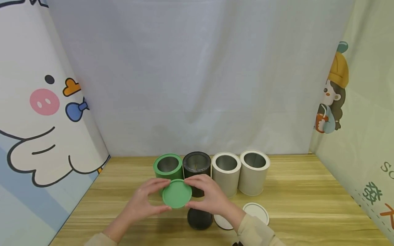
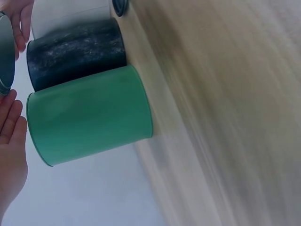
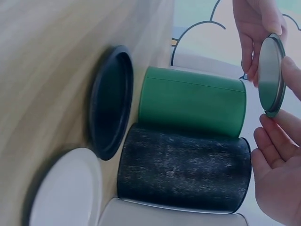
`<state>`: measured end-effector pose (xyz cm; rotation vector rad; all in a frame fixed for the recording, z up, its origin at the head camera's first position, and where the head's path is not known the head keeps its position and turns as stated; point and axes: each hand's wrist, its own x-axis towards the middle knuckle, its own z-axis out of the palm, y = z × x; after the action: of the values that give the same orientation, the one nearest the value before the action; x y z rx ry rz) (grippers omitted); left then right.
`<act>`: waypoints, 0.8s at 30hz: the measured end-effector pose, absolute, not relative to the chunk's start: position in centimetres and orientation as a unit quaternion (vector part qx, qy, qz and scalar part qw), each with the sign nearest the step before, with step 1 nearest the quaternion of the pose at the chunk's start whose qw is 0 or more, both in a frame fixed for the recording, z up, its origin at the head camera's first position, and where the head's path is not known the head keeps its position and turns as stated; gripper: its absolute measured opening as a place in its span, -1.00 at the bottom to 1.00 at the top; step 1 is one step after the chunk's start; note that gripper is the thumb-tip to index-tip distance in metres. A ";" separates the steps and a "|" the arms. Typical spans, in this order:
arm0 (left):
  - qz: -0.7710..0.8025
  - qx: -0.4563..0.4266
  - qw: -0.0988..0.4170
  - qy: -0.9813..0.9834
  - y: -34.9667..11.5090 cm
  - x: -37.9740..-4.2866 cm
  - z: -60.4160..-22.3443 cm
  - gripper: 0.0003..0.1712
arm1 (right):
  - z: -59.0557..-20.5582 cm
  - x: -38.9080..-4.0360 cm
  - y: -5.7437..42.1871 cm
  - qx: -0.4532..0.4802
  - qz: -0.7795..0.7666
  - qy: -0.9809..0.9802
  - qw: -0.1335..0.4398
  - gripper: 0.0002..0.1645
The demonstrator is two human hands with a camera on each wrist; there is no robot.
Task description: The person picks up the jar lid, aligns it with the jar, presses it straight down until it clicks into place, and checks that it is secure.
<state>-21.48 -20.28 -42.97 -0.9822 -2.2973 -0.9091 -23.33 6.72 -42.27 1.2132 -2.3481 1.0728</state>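
Between both hands a round green lid [image 1: 176, 193] is held up in front of the cans, its flat face toward the head camera. My left hand [image 1: 142, 201] pinches its left edge, fingers at the top and thumb below. On the opposite edge, my right hand [image 1: 210, 195] grips it the same way. The lid's silvery underside [image 3: 269, 75] shows in the right wrist view. Just behind the lid stands an open green can [image 1: 158, 167], partly covered by it in the head view. A scuffed black can [image 3: 183, 169] stands right beside the green one.
Two open off-white cans [image 1: 226, 181] [image 1: 251, 181] continue the row to the right. On the wooden table [image 1: 307, 205] in front lie a black lid [image 1: 200, 220] and two white lids [image 1: 222, 222] [image 1: 256, 212]. A grey cloth [image 1: 197, 85] hangs behind, with printed cloths at both sides.
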 end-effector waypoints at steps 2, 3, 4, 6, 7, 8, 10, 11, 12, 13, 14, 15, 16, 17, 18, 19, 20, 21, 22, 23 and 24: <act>-0.332 -0.361 0.241 -0.837 -20.3 -21.6 -42.8 -0.20 | -42.0 -23.5 6.7 0.423 0.370 -0.813 0.151 -0.23; -0.332 -0.359 0.242 -0.838 -20.4 -21.7 -42.7 -0.20 | -41.9 -23.5 6.6 0.425 0.368 -0.812 0.156 -0.23; -0.333 -0.359 0.243 -0.837 -20.4 -21.7 -42.6 -0.20 | -41.8 -23.6 6.6 0.427 0.367 -0.811 0.161 -0.23; -0.333 -0.357 0.245 -0.838 -20.5 -21.8 -42.4 -0.19 | -41.6 -23.7 6.5 0.430 0.367 -0.808 0.166 -0.23; -0.334 -0.355 0.246 -0.838 -20.6 -21.9 -42.3 -0.19 | -41.5 -23.8 6.4 0.430 0.366 -0.807 0.170 -0.23; -0.333 -0.352 0.246 -0.839 -20.7 -21.9 -42.3 -0.19 | -41.3 -23.9 6.4 0.431 0.367 -0.806 0.171 -0.23; -0.332 -0.350 0.249 -0.840 -20.8 -22.0 -42.0 -0.19 | -41.1 -24.1 6.2 0.430 0.370 -0.806 0.170 -0.23; -0.331 -0.347 0.251 -0.841 -20.9 -22.1 -41.9 -0.20 | -41.0 -24.1 6.2 0.428 0.371 -0.807 0.166 -0.23; -0.331 -0.348 0.250 -0.841 -20.9 -22.2 -41.8 -0.20 | -40.9 -24.2 6.1 0.426 0.370 -0.809 0.163 -0.23; -0.331 -0.347 0.249 -0.841 -21.0 -22.3 -41.7 -0.21 | -40.8 -24.3 6.0 0.425 0.369 -0.811 0.159 -0.23; -0.330 -0.346 0.249 -0.842 -21.0 -22.4 -41.5 -0.21 | -40.7 -24.5 6.0 0.422 0.368 -0.814 0.154 -0.23; -0.331 -0.346 0.247 -0.843 -21.1 -22.4 -41.4 -0.21 | -40.6 -24.5 5.9 0.421 0.366 -0.816 0.150 -0.22; -0.333 -0.345 0.244 -0.843 -21.1 -22.5 -41.3 -0.21 | -40.4 -24.6 5.8 0.419 0.364 -0.819 0.146 -0.22; -0.335 -0.343 0.240 -0.844 -21.1 -22.6 -41.2 -0.21 | -40.3 -24.7 5.8 0.417 0.364 -0.821 0.142 -0.22; -0.338 -0.342 0.236 -0.844 -21.2 -22.7 -41.0 -0.21 | -40.2 -24.8 5.7 0.418 0.361 -0.822 0.141 -0.22; -0.339 -0.337 0.233 -0.847 -21.2 -22.8 -40.9 -0.21 | -40.1 -24.9 5.6 0.418 0.359 -0.822 0.141 -0.22; -0.341 -0.334 0.232 -0.848 -21.2 -22.8 -40.8 -0.21 | -39.9 -25.1 5.6 0.419 0.358 -0.823 0.140 -0.23; -0.344 -0.332 0.229 -0.848 -21.3 -22.9 -40.7 -0.21 | -39.8 -25.2 5.5 0.420 0.356 -0.823 0.139 -0.24; -0.349 -0.330 0.227 -0.847 -21.3 -23.1 -40.6 -0.21 | -39.7 -25.3 5.5 0.419 0.356 -0.824 0.138 -0.24; -0.349 -0.326 0.227 -0.849 -21.4 -23.2 -40.6 -0.21 | -39.6 -25.4 5.4 0.419 0.355 -0.825 0.137 -0.24; -0.352 -0.326 0.226 -0.848 -21.4 -23.3 -40.5 -0.21 | -39.5 -25.6 5.3 0.417 0.355 -0.826 0.135 -0.25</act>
<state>-23.29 -21.44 -40.48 -0.8982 -2.3366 -0.9708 -25.57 5.35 -39.48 1.2080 -2.3936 1.0274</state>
